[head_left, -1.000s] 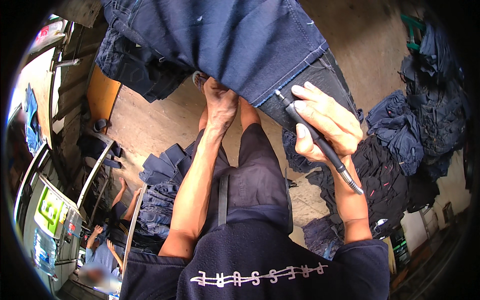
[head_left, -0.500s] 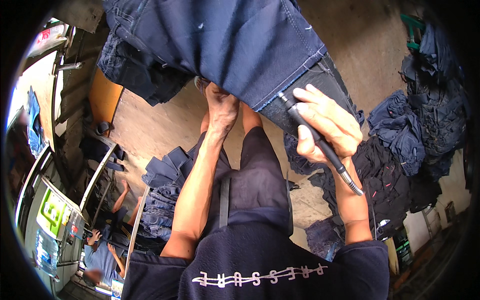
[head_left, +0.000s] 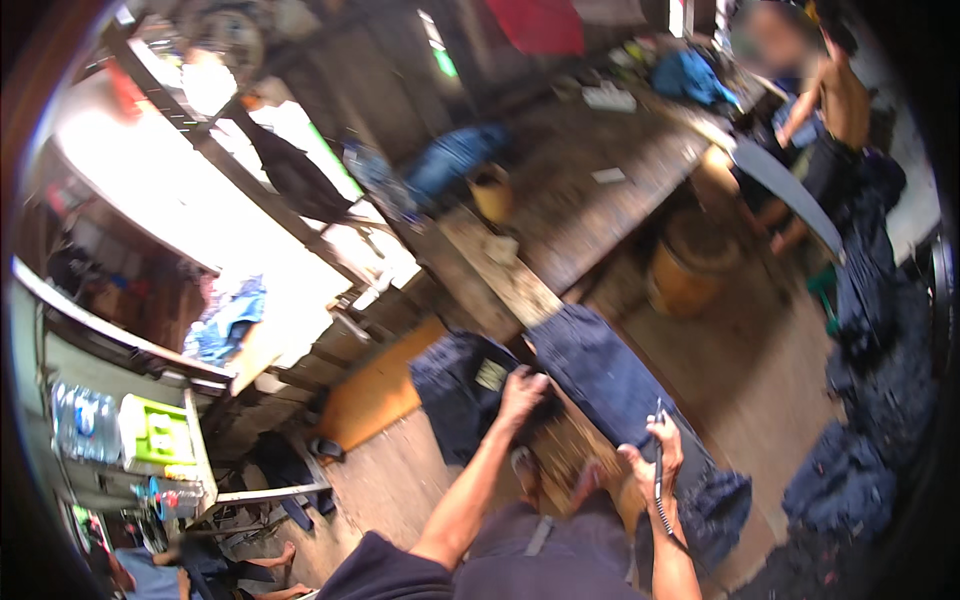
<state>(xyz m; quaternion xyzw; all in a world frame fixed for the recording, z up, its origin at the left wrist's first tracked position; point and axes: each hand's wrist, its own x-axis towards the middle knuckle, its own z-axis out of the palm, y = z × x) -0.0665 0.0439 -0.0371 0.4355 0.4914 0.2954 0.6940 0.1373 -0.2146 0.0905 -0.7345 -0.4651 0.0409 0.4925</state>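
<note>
The denim trouser leg [head_left: 605, 365] should drape softly; pinch its edge. At its near end, the right hand [head_left: 662, 450] holds a pen-shaped handpiece [head_left: 658, 474]; leftward, the left hand's [head_left: 522, 394] grip I cannot tell.

The person's left forearm [head_left: 462, 495] slants forward and inward to the left hand [head_left: 522, 393], its fingers blurred; the right forearm [head_left: 672, 560] points almost straight ahead, the right hand [head_left: 657, 453] nearer the body, fingers curled.

Left hand [head_left: 522, 394] blurred, grip unclear; right forearm [head_left: 674, 560] cut by lower edge
</note>
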